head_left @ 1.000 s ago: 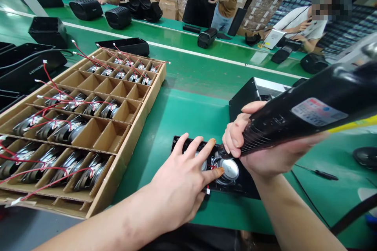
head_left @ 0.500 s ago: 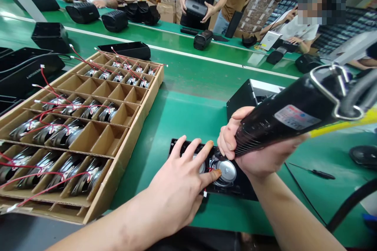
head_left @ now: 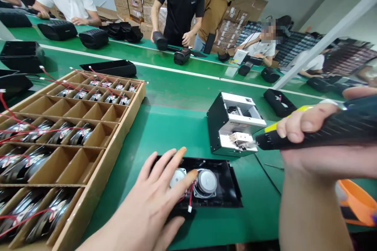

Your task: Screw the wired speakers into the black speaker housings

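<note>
A black panel (head_left: 226, 188) lies on the green table, with two round silver speakers mounted side by side. My left hand (head_left: 159, 188) rests over the panel's left part, fingers spread, its index finger at the edge of the right speaker (head_left: 207, 182). The left speaker (head_left: 178, 178) is partly hidden under the fingers. Red wires with a white plug (head_left: 190, 208) hang over the front edge. My right hand (head_left: 309, 125) grips a black electric screwdriver (head_left: 335, 127), its tip at the front of a black and white screw feeder (head_left: 238, 113).
At left stands a cardboard tray (head_left: 97, 172) of speakers with red wires. An orange object (head_left: 357, 202) lies at right, near a dark cable. Across the table, several people handle black speaker housings (head_left: 57, 29). An open black case (head_left: 279, 102) sits behind the feeder.
The screwdriver in my right hand has moved from over the panel to the feeder at the right. My left hand remains spread on the panel. The view has shifted to the right.
</note>
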`<action>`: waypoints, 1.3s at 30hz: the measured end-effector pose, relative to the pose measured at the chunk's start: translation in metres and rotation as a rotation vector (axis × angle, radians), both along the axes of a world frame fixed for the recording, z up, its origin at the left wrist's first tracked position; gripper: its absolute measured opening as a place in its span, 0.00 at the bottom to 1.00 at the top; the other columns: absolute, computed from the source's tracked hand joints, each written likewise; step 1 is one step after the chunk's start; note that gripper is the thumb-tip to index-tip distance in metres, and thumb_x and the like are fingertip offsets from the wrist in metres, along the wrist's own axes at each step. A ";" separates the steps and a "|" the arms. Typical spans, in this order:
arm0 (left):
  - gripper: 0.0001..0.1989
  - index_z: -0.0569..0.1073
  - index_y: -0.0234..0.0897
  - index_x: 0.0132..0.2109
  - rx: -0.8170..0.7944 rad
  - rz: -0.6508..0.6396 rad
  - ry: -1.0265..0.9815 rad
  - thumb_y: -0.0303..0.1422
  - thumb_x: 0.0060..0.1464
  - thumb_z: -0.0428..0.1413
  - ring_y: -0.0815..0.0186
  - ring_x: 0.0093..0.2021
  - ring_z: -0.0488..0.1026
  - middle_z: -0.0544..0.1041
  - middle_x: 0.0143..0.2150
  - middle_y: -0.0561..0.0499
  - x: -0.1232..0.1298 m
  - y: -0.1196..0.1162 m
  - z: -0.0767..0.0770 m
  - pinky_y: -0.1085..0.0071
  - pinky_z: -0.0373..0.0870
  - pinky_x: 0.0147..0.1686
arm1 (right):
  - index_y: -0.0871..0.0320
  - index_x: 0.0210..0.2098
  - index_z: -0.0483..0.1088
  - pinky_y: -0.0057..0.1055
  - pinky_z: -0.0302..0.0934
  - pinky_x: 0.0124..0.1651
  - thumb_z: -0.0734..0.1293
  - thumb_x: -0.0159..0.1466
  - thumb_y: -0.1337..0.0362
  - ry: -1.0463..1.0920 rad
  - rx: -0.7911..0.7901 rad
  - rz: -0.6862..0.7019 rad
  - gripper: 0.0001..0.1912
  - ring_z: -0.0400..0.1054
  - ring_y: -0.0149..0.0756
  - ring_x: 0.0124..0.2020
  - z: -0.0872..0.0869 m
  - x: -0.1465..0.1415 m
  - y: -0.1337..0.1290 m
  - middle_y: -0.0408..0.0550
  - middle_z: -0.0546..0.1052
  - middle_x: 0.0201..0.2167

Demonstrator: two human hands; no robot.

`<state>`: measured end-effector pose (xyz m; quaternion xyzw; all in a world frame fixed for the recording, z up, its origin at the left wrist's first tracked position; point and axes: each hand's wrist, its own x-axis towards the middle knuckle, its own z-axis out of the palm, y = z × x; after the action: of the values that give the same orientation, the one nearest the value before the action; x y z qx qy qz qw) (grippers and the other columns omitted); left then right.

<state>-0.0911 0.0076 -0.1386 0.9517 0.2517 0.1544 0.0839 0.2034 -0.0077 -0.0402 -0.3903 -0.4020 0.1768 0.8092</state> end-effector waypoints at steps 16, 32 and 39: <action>0.25 0.68 0.47 0.68 0.060 0.043 -0.072 0.33 0.66 0.55 0.42 0.76 0.53 0.49 0.80 0.46 -0.023 0.004 -0.033 0.43 0.74 0.63 | 0.54 0.41 0.75 0.28 0.49 0.10 0.65 0.57 0.25 -0.159 0.060 -0.019 0.38 0.56 0.32 0.11 -0.030 0.020 0.014 0.38 0.69 0.16; 0.28 0.67 0.43 0.67 -0.104 0.041 -0.138 0.29 0.61 0.60 0.39 0.77 0.47 0.45 0.80 0.40 -0.002 -0.011 -0.031 0.37 0.68 0.65 | 0.53 0.44 0.78 0.29 0.52 0.13 0.68 0.64 0.37 -0.003 0.013 0.295 0.26 0.57 0.31 0.11 -0.007 -0.064 0.009 0.38 0.69 0.16; 0.25 0.68 0.43 0.67 -0.061 0.038 -0.087 0.31 0.64 0.56 0.38 0.77 0.46 0.44 0.80 0.39 0.000 -0.009 -0.032 0.36 0.69 0.64 | 0.53 0.48 0.74 0.27 0.57 0.15 0.59 0.68 0.32 0.063 -0.032 0.470 0.33 0.61 0.30 0.14 -0.052 -0.086 0.023 0.39 0.72 0.21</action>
<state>-0.0915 -0.0016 -0.1702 0.9362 0.2704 0.1895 0.1208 0.1178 0.0156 -0.0925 -0.2930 -0.4537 0.3786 0.7517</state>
